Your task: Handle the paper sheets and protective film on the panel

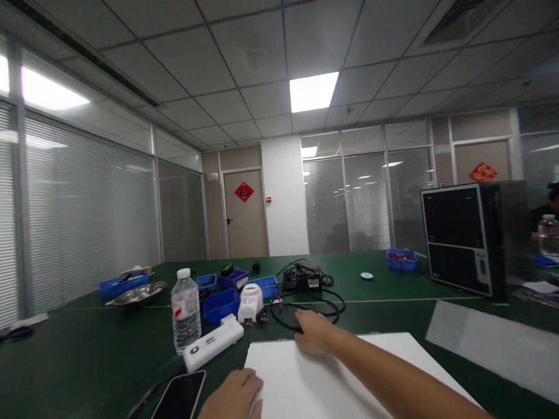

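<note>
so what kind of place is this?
Most likely an office room used as an electronics workbench: glass partitions with blinds, a green-covered table with blue parts bins, tangled black cables and a desktop computer case. Both hands rest on a white board.

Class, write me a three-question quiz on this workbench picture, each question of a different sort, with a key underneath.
1. True or false: the right hand lies at the far edge of the white board.
2. Which thing stands upright left of the white box: A) water bottle B) kettle C) mug?
3. Fill in: the left hand rests beside a dark ____ lying flat on the green table.

Key: 1 true; 2 A; 3 phone.
</note>
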A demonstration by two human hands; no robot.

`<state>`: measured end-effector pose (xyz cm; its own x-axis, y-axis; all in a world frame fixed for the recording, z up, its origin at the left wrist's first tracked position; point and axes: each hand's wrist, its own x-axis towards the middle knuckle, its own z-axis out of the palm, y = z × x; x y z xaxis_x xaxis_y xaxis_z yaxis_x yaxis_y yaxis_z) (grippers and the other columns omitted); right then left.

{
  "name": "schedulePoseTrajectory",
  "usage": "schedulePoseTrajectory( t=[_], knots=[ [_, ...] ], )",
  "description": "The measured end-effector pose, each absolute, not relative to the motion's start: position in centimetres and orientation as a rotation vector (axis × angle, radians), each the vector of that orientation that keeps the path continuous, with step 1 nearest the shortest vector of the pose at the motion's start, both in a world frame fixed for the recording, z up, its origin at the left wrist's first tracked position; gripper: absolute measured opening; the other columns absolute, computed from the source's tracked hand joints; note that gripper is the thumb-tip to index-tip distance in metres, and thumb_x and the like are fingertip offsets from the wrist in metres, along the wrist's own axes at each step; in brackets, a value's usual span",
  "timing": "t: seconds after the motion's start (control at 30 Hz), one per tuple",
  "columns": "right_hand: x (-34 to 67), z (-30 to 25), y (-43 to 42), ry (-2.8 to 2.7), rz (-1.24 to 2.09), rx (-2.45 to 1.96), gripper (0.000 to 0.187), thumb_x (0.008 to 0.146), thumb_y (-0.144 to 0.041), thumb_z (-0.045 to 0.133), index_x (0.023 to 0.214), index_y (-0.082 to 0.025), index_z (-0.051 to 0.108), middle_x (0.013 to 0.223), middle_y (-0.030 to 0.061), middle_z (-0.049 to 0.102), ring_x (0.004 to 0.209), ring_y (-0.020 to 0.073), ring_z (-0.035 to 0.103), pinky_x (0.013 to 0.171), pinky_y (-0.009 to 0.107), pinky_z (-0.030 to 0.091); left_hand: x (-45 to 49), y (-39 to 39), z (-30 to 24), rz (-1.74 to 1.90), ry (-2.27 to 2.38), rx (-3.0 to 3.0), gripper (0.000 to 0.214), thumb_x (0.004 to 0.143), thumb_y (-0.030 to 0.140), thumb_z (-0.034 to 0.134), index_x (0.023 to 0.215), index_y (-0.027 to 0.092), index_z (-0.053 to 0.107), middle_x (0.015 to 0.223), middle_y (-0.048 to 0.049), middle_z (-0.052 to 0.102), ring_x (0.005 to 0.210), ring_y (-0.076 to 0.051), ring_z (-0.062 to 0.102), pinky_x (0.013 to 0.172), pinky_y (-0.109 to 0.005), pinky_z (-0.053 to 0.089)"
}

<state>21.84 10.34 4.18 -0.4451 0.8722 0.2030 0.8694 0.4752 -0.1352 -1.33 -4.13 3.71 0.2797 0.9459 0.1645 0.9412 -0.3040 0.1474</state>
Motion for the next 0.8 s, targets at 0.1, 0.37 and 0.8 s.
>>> schedulePoseTrajectory(
  t=[0.1,0.37,0.8],
  knots=[
    [25.5,4.5,6.9,-2.526,-0.101,-1.547,0.039,0.096,-0.039,0.062,0.127,-0.016,0.061,0.135,0.0108,0.059,0.127,0.0264,0.055,0.109,0.053,0.046,-1.3,-4.8,3.6,0.437,1.829,2.466,0.042,0.093,0.027,0.041,0.124,0.024,0.07,0.137,-0.011,0.066,0.132,-0.026,0.059,0.115,-0.045,0.046],
    [41.6,4.5,-4.8,-2.304,-0.244,-2.002,0.05,0.097,-0.028,0.036,0.132,-0.004,0.063,0.13,0.0254,0.062,0.117,0.0386,0.062,0.103,0.062,0.048,-1.8,-5.3,3.6,0.542,1.774,2.366,0.042,0.093,0.032,0.041,0.124,0.026,0.07,0.141,-0.0098,0.064,0.134,-0.026,0.057,0.12,-0.049,0.041],
    [46.7,1.3,-12.0,-2.108,0.021,-1.919,0.062,0.092,-0.055,0.039,0.137,-0.019,0.064,0.141,0.0125,0.059,0.13,0.0338,0.056,0.115,0.056,0.042,-1.8,-4.1,1.5,0.496,1.838,2.36,0.055,0.085,0.025,0.044,0.136,0.022,0.064,0.154,-0.0052,0.053,0.144,-0.026,0.048,0.125,-0.048,0.03]
  ],
)
